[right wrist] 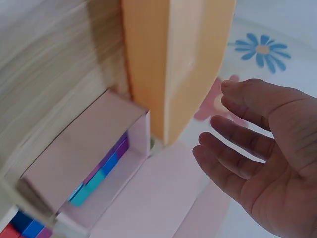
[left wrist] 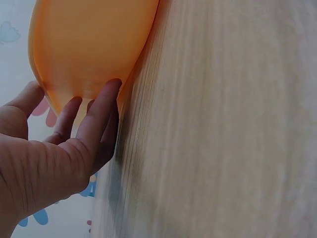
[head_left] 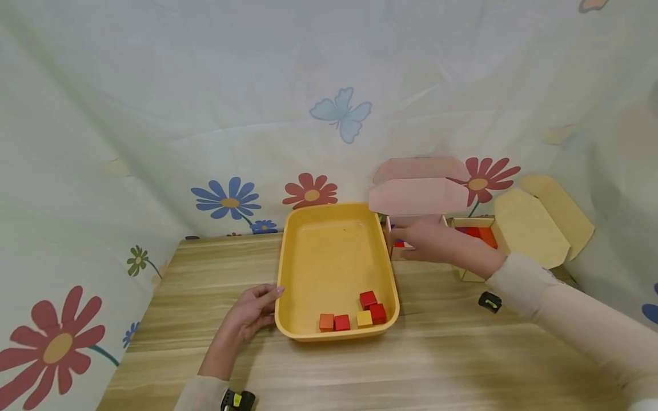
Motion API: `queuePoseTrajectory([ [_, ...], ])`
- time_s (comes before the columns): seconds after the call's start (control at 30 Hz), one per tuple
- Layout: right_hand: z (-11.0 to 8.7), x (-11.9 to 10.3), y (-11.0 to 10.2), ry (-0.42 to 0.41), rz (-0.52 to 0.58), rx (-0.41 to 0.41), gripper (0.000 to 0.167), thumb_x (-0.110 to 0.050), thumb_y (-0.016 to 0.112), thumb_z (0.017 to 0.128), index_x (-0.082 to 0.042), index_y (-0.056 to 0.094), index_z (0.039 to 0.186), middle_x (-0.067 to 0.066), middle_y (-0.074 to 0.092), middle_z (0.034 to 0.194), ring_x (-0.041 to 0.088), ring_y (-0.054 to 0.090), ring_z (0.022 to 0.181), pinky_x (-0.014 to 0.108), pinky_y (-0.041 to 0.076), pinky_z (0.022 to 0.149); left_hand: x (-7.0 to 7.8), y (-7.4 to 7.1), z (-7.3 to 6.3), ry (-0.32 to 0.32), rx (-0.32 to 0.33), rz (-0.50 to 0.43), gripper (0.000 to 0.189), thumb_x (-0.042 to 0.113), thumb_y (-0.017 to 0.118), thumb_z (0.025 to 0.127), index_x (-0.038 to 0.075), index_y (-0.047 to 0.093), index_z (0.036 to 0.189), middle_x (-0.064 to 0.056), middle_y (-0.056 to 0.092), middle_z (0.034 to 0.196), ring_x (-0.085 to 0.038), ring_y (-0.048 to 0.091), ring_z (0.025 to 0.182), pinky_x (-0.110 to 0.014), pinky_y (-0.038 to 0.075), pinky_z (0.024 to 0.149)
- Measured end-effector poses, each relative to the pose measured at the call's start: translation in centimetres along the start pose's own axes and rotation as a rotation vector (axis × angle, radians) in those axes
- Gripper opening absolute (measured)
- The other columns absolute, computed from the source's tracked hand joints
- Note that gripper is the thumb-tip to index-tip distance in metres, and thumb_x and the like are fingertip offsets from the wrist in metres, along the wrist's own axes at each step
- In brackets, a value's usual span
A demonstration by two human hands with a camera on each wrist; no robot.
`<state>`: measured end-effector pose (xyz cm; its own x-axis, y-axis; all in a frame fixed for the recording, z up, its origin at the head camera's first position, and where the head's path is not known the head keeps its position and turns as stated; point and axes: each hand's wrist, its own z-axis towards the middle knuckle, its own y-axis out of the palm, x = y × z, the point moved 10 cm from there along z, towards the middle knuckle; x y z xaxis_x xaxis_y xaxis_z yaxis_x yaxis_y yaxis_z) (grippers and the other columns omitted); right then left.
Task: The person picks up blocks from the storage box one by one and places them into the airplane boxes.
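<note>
A yellow tray (head_left: 339, 257) stands mid-table. Near its front edge lie three red cubes (head_left: 377, 313), an orange cube (head_left: 326, 322) and a yellow cube (head_left: 364, 318). My left hand (head_left: 255, 308) rests at the tray's left side, one fingertip at the rim and the other fingers, fairly straight, against the outer wall. Over a small pink box (head_left: 414, 220) right of the tray is my right hand (head_left: 424, 241), hiding much of its inside. In the right wrist view its fingers are loosely bent with nothing between them. Blue, teal and purple blocks (right wrist: 109, 163) show inside the pink box.
Right of the pink box stands a cream box (head_left: 472, 276) with its lid (head_left: 534, 228) folded open, holding red and purple blocks (head_left: 478, 233). The pink box's lid (head_left: 418, 196) leans back against the flowered curtain (head_left: 267, 114) behind the table (head_left: 329, 377).
</note>
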<state>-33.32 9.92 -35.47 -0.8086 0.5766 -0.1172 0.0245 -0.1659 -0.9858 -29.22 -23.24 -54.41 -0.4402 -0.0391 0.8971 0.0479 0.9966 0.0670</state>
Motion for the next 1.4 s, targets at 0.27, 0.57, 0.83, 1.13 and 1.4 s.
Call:
queuePoseTrajectory([
  [0.27,2.5,-3.6,1.5,-0.047,0.04,-0.101,0.023,-0.02,0.079,0.091,-0.011,0.07,0.111,0.006,0.068,0.111,0.021,0.064,0.093,0.029,0.058,0.083,0.1,-0.1,0.0,-0.006,0.002,-0.001,0.054,0.031,0.072,0.096,-0.005,0.053,0.133,-0.016,0.068,0.114,-0.025,0.07,0.097,-0.042,0.061,0.079],
  [0.57,5.4,-8.5,4.6,-0.182,0.033,-0.269,0.024,-0.019,0.074,0.095,-0.012,0.068,0.117,0.006,0.067,0.117,0.022,0.064,0.106,0.03,0.055,0.095,0.3,-0.1,-0.1,-0.004,-0.008,-0.004,0.05,0.029,0.07,0.098,-0.005,0.052,0.13,-0.016,0.068,0.111,-0.025,0.07,0.096,-0.041,0.061,0.078],
  [0.83,6.6,-13.1,8.3,-0.28,0.041,-0.436,0.031,-0.02,0.074,0.096,-0.017,0.067,0.126,-0.001,0.063,0.125,0.014,0.06,0.109,0.022,0.051,0.097,0.6,0.3,-0.1,0.008,-0.027,0.003,0.05,0.028,0.07,0.099,-0.006,0.052,0.132,-0.015,0.068,0.112,-0.025,0.07,0.096,-0.041,0.06,0.079],
  [1.13,7.3,-15.9,12.1,-0.375,-0.007,-0.561,0.046,-0.021,0.076,0.092,-0.025,0.064,0.136,-0.008,0.059,0.13,0.007,0.058,0.11,0.018,0.048,0.1,0.5,0.2,-0.1,0.001,-0.008,0.001,0.044,0.027,0.07,0.098,-0.005,0.055,0.125,-0.014,0.069,0.108,-0.025,0.07,0.093,-0.042,0.061,0.077],
  [1.4,8.1,-17.4,13.7,-0.456,-0.048,-0.592,0.038,-0.015,0.076,0.093,-0.023,0.067,0.129,-0.006,0.062,0.12,0.006,0.056,0.093,0.013,0.049,0.086,0.1,0.1,0.0,-0.011,0.0,-0.01,0.043,0.03,0.072,0.097,-0.003,0.057,0.122,-0.013,0.068,0.108,-0.024,0.07,0.095,-0.042,0.06,0.078],
])
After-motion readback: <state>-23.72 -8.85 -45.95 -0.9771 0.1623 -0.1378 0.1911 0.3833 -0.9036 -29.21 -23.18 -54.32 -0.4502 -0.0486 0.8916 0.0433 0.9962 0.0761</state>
